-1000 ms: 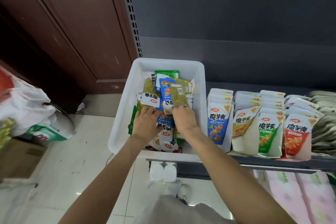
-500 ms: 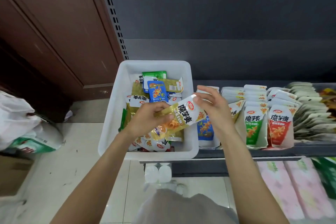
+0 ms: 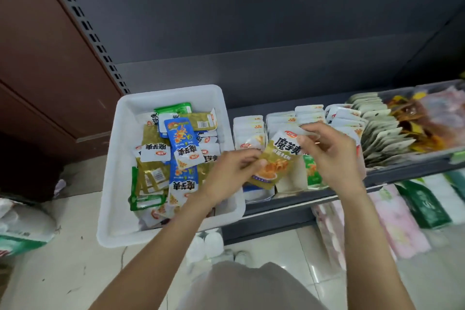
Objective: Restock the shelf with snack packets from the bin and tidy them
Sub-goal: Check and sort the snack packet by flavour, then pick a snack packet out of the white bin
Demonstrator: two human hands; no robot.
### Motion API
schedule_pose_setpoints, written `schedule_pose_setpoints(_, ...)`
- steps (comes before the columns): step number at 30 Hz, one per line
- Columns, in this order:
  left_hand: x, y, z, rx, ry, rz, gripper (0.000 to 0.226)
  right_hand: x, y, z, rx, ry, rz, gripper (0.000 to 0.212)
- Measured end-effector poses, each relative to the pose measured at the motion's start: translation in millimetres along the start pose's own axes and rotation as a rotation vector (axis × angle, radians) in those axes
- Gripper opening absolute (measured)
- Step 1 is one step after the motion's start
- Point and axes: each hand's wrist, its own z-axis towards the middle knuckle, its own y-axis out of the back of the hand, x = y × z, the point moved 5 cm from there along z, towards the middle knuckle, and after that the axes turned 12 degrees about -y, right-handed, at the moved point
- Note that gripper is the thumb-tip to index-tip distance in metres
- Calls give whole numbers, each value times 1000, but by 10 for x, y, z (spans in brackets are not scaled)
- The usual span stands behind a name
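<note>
Two hands pinch one yellow packet (image 3: 273,161) just right of the bin (image 3: 173,94).
Left hand (image 3: 227,176) grips its bottom edge, right hand (image 3: 327,156) its top; misfiling, apparently over shelf (image 3: 377,173) rows, could topple them.

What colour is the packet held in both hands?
Yellow-gold with a white top, seen in the head view: packet.

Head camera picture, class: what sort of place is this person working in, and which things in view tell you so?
Most likely a small shop aisle. A dark metal shelf carries upright rows of snack packets, a white bin of loose packets sits at its end, and the slotted upright is typical retail shelving.
</note>
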Motion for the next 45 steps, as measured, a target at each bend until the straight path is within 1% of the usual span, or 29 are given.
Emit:
schedule_pose_setpoints(3,-128,-245,221,-19,-139,255,11,5,356,-1,-100,89,-122,23)
schedule_pose_setpoints(4,-144,-301,287,-27,-178,336,11,0,399,15,-107,103,-139,24)
schedule_pose_setpoints(6,-107,-393,380,-7,-204,437,12,-32,394,86,-88,120,-209,18)
schedule_pose_setpoints(8,-25,-431,418,-13,-185,414,10,-62,335,170,-49,142,-296,13)
schedule_pose_setpoints(10,25,-408,418,-53,-162,317,10,-99,247,251,2,162,-344,13)
schedule_pose_setpoints(12,72,-357,416,-81,-145,285,10,-128,121,313,68,177,-379,13)
schedule_pose_setpoints(15,124,-294,428,-78,-158,388,9,-251,-123,390,160,201,-462,14)
schedule_pose_setpoints(17,131,-284,447,-67,-185,480,9,-392,-233,436,151,191,-490,16)
schedule_pose_setpoints(19,135,-268,471,-65,-183,532,9,-512,-265,466,74,155,-493,17)
schedule_pose_setpoints(21,133,-234,498,-78,-166,552,10,-532,-223,463,-69,125,-487,18)
schedule_pose_setpoints(24,96,-110,489,-172,-163,613,10,-390,-71,376,-303,118,-426,21)
schedule_pose_setpoints(26,33,41,409,-258,-203,712,12,-251,-25,286,-354,132,-356,21)
schedule_pose_setpoints(28,-22,227,262,-345,-264,804,17,-85,-82,181,-306,165,-287,21)
schedule_pose_setpoints(30,-24,441,55,-434,-294,865,21,96,-260,75,-174,201,-215,21)
schedule_pose_setpoints(31,20,558,-63,-467,-285,895,21,181,-394,28,-75,208,-189,22)
schedule_pose_setpoints(33,195,791,-313,-482,-208,981,22,296,-767,-37,166,200,-196,24)
schedule_pose_setpoints(34,316,898,-427,-461,-140,1024,22,325,-982,-58,274,199,-233,25)
schedule_pose_setpoints(36,557,1066,-612,-379,45,1053,22,350,-1409,-63,403,208,-291,25)
schedule_pose_setpoints(38,743,1142,-737,-264,259,1008,33,289,-1848,2,471,191,-388,26)
schedule_pose_setpoints(39,805,1155,-783,-226,341,974,37,239,-2058,50,490,166,-466,29)
schedule_pose_setpoints(40,847,1169,-811,-214,386,953,39,176,-2248,111,491,130,-549,34)
schedule_pose_setpoints(43,934,1207,-839,-211,376,974,38,-3,-2621,271,434,-25,-753,58)
schedule_pose_setpoints(44,939,1225,-844,-223,362,979,38,-44,-2688,296,420,-65,-794,64)
schedule_pose_setpoints(45,926,1251,-848,-254,343,973,38,-52,-2719,299,393,-75,-812,64)
